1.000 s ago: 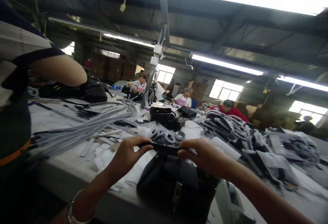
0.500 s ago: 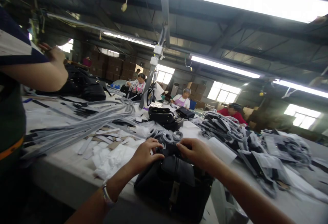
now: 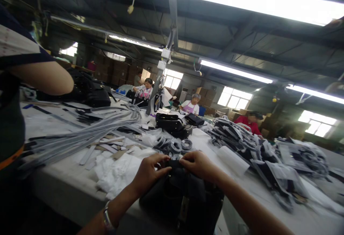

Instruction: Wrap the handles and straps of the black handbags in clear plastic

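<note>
A black handbag (image 3: 193, 206) with a metal clasp plate on its front stands at the table's near edge, right before me. At its top, my left hand (image 3: 152, 172) pinches a black strap piece (image 3: 175, 164) between thumb and fingers. My right hand (image 3: 197, 163) grips the same black piece from the other side, its thumb and forefinger close to the left fingertips. Dark shade hides the exact spot where the piece meets the bag. Just beyond my hands lie grey wrapped rings (image 3: 176, 146).
White crumpled wrapping (image 3: 115, 172) and long plastic-covered strips (image 3: 88, 134) cover the left of the table. Black bags (image 3: 169, 123) sit farther back. Wrapped straps (image 3: 242, 143) are heaped at right. A co-worker's arm (image 3: 45, 77) is at far left; other people sit beyond.
Both hands have shifted slightly lower at the bag's top, and my right hand has come a little left. The co-worker's arm at left has moved, its hand now out of sight.
</note>
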Demonstrator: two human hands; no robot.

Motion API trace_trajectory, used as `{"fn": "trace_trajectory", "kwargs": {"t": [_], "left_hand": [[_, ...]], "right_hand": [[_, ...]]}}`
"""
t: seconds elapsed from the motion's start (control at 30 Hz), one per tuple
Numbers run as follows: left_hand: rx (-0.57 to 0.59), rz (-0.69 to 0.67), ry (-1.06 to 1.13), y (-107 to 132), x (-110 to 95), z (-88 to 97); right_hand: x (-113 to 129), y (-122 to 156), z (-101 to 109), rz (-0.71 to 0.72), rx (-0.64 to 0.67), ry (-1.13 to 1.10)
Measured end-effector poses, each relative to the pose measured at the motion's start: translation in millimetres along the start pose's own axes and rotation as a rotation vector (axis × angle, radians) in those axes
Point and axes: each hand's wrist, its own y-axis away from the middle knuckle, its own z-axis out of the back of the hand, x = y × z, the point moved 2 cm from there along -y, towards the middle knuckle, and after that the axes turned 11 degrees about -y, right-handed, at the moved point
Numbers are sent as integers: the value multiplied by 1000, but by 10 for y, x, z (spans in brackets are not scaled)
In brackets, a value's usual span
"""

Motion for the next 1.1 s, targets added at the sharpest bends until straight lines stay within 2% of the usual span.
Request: {"fn": "trace_trajectory", "kwargs": {"t": [0.23,0.5,0.67,0.77,0.87,0.97,1.1], "left_hand": [[-60,-41,-6,44,-25,-7],[-87,-44,14,99,-18,-60],[-112,89,149,106,16,-62],[-60,161,300,93,16,-60],[-43,232,401,90,-16,-57],[-79,339,457,109,-31,-47],[-161,460,466,203,90,60]], "right_hand": [[115,-216,127,25,110,56],[267,-263,-44,46,126,219],[230,-237,-127,78,107,280],[233,-189,-99,110,72,319],[320,-161,-90,210,67,411],[431,-172,-148,322,121,558],[473,-191,-199,355,153,628]]}}
